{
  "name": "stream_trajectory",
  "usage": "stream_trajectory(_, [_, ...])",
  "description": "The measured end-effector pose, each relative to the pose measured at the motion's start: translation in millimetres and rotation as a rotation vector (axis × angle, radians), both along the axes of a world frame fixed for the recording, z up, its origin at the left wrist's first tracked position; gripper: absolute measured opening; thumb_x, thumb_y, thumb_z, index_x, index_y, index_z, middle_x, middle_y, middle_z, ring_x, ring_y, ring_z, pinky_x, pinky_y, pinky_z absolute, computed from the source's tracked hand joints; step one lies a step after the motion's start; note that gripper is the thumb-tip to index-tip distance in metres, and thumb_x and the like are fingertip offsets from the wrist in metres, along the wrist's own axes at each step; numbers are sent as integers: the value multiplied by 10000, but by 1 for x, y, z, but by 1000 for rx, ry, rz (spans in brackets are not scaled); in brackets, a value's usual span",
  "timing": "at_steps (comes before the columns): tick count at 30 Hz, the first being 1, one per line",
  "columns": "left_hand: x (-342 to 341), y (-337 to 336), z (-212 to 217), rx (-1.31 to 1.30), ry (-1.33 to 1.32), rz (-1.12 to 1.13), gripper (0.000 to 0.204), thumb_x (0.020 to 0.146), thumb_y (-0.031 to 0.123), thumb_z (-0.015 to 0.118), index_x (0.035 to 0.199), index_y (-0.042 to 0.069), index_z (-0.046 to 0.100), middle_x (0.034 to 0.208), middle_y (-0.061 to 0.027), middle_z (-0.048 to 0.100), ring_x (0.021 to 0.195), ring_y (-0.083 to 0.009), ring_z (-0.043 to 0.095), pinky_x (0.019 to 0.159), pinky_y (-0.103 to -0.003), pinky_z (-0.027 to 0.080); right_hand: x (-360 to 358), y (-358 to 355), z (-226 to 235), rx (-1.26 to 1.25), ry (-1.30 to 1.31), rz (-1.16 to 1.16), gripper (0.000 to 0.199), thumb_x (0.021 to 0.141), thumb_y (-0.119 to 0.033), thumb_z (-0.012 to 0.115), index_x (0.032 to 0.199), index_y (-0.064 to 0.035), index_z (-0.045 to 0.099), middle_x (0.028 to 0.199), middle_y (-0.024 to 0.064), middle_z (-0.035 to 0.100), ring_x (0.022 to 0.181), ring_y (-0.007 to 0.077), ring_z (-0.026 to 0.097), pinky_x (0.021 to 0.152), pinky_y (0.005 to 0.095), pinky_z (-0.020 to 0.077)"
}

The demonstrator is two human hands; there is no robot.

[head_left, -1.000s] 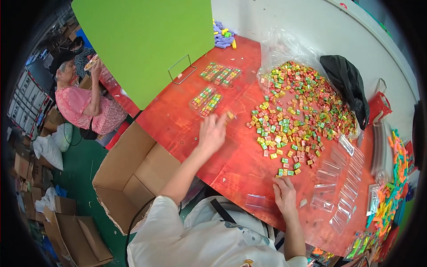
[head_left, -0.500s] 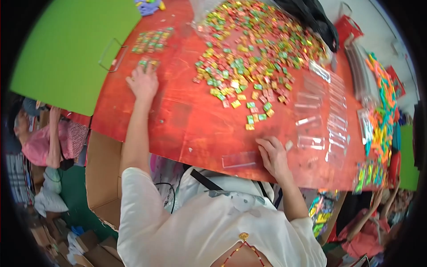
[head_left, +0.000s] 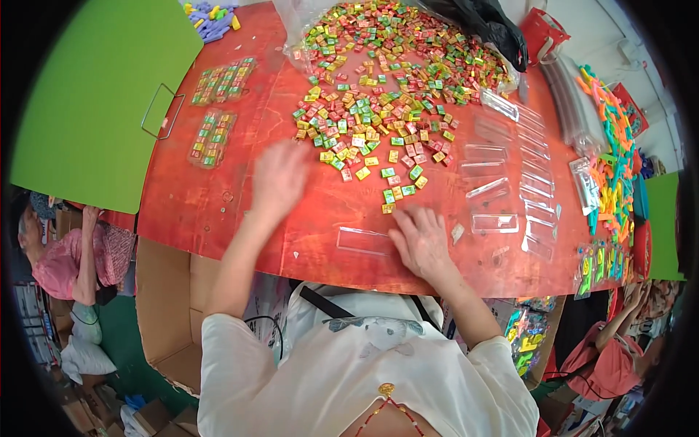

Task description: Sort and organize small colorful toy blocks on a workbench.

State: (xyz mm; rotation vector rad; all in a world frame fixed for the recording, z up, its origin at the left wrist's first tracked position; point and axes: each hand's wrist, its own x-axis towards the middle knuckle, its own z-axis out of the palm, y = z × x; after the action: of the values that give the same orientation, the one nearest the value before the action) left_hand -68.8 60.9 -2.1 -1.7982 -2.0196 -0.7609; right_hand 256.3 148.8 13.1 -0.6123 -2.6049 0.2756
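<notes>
A large heap of small square wrapped pieces, red, yellow and green like sweets (head_left: 364, 120), spreads over the red table (head_left: 306, 247). My left hand (head_left: 280, 178), smeared by motion, is over the table left of the heap; its fingers cannot be made out. My right hand (head_left: 422, 244) is low over the table with fingers apart, beside the nearest loose pieces and the right end of a clear shallow plastic tray (head_left: 362, 241). That tray lies in front of me and looks bare. Filled clear packs (head_left: 211, 138) of the same pieces lie at the left.
More clear trays (head_left: 535, 189) lie in rows at the right. Beyond them are a stack of clear plastic (head_left: 575, 105) and colourful plastic toys (head_left: 615, 171). A green board (head_left: 95, 102) with a wire handle adjoins at the left. An open cardboard box (head_left: 167, 309) stands below the left edge. Other people work on both sides.
My left hand has moved away from the packs at the left, toward the heap. My right hand has shifted slightly toward the nearest loose pieces. The whole view has also shifted.
</notes>
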Motion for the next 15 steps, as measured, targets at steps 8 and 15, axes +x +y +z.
stream_trajectory(8, [135, 34, 7, -275, -30, -175, 291, 788, 310, 745, 939, 76, 662, 945, -119, 585, 985, -290, 557, 922, -468, 363, -15, 37, -10, 39, -120, -204, 357, 887, -178, 692, 1223, -68, 637, 1106, 105, 597, 1009, 284, 581, 834, 439, 421])
stream_trajectory(15, [126, 27, 3, -249, -73, -69, 188, 822, 247, 698, 893, 73, 690, 913, -108, 601, 951, -269, 572, 888, -481, 362, -23, 34, -1, 94, 25, -114, 214, 876, -196, 681, 1052, -77, 652, 1047, 95, 588, 995, 265, 573, 856, 416, 415])
